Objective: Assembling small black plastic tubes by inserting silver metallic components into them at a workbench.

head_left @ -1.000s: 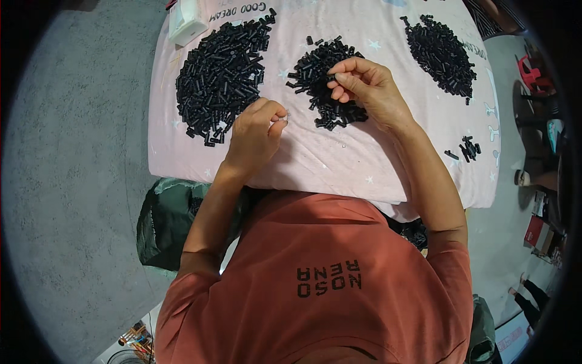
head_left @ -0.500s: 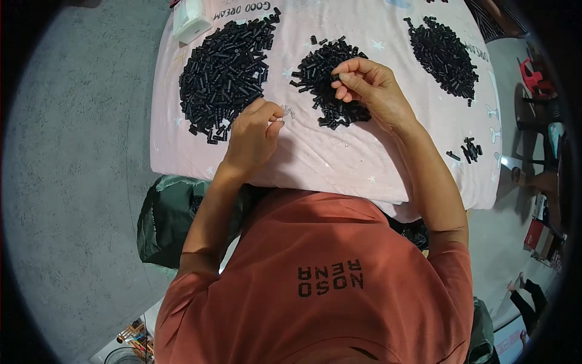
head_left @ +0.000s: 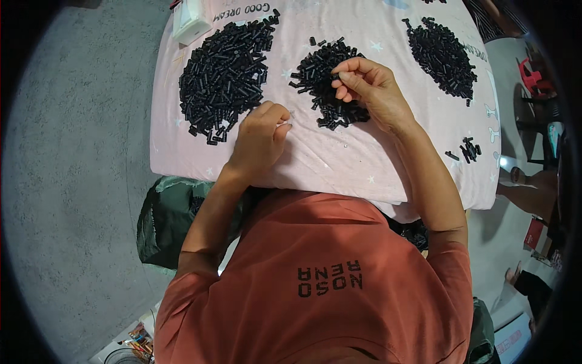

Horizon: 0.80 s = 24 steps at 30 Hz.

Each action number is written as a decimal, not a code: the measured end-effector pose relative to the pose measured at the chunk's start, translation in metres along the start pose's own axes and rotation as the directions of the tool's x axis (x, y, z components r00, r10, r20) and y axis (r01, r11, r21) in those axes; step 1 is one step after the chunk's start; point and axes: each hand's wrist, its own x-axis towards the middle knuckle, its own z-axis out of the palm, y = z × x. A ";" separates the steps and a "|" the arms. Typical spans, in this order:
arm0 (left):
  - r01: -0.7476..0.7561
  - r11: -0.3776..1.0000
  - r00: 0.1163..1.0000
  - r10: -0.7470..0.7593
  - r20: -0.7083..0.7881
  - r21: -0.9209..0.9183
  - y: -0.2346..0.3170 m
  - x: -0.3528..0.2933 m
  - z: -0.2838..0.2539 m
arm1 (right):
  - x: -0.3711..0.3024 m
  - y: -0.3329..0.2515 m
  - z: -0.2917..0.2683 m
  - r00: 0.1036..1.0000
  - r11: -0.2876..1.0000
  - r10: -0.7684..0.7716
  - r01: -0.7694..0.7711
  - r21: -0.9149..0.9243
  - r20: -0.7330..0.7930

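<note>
My right hand (head_left: 377, 92) hovers over the middle pile of small black tube-shaped pieces (head_left: 324, 64), thumb and forefinger pinched on one black piece (head_left: 335, 76). Its other fingers are curled. My left hand (head_left: 259, 136) rests low over the cloth, between that pile and the larger black pile (head_left: 221, 76) on the left. Its fingers are bent, with thumb and forefinger brought close together beside a few tiny clear bits (head_left: 291, 114). Whatever those fingertips hold is too small to make out.
A third black pile (head_left: 442, 57) lies at the far right of the pink cloth (head_left: 303, 161), and a small cluster of black pieces (head_left: 470, 150) nearer. A white box (head_left: 193, 21) stands at the back left. Dark green sacks (head_left: 176, 221) sit below the near edge. A person's leg (head_left: 530, 191) shows at right.
My left hand has shifted slightly right and toward me, now covering most of the clear bits. The right hand stays almost still. At the right, another person's legs have moved.
</note>
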 end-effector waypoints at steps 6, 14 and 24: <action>-0.089 0.996 0.996 0.089 -0.003 0.004 0.006 0.001 0.008 | -0.001 0.000 0.001 1.000 1.000 0.018 -0.018 -0.022 0.018; -0.090 0.996 0.996 0.090 -0.009 -0.008 0.015 0.000 0.006 | 0.000 -0.001 0.001 0.999 1.000 -0.016 0.015 -0.019 -0.041; -0.103 0.995 0.995 0.103 -0.004 0.012 0.008 -0.002 0.009 | -0.008 -0.007 0.012 0.996 0.996 -0.067 0.070 -0.055 0.055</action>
